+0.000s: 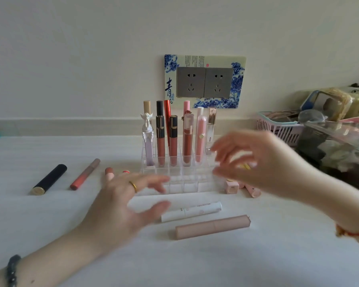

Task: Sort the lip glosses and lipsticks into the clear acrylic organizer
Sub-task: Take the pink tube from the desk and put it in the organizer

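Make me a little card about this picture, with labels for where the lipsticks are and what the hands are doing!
organizer: clear acrylic organizer on the white table
standing inside: tall tubes in the back rows, with the angel-topped tube at the left end
lying in front: white tube, pink-beige tube
lying to the left: black tube, red-brown tube
left hand: open, blurred, by the organizer's front left
right hand: open, blurred, at the organizer's right side

Soft even daylight, motion-blurred hands (120, 195)
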Demonstrator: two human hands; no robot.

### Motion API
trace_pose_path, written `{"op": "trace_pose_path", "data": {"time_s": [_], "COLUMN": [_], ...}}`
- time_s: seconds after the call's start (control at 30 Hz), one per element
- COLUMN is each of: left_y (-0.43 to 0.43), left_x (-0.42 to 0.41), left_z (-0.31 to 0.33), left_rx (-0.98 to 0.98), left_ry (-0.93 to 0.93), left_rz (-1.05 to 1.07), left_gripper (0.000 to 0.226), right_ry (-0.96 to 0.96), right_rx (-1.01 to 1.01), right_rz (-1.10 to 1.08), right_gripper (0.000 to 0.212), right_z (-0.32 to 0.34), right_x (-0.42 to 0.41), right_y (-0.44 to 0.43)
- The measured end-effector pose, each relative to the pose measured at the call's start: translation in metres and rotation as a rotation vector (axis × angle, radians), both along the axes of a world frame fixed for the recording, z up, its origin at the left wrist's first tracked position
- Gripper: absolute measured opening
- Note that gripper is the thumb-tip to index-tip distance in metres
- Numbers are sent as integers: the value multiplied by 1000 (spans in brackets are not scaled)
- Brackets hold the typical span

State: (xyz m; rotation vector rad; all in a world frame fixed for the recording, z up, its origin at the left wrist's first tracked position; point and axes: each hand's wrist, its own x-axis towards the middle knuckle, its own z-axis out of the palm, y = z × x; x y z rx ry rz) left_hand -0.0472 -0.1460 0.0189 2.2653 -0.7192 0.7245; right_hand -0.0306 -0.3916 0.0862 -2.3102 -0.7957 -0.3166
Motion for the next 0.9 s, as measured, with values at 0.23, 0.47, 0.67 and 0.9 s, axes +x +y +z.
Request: {"op": "trace_pose_path", "data": {"time_s": [0.23, 0.47, 0.67, 0.9], "left_y": [-25, -28, -30, -35], "left_x": [-18, -17, -17, -18], "left_z": [-4, -11, -12, 0], "left_rx": [341, 339, 335, 301], "left_ry": [-9, -2, 27, -38], "left_rz": [-184, -147, -112, -43], "left_gripper": [36, 24, 28, 30], "right_ry": [29, -9, -10, -41], "right_rx": [-218, -225, -246, -111], "right_rz": [28, 27, 24, -56], "right_gripper": [25, 22, 16, 21], "right_z": [-57, -68, -68, -47], "right_x": [-23, -27, -27, -29], "right_y": [-17, -14, -14, -24]}}
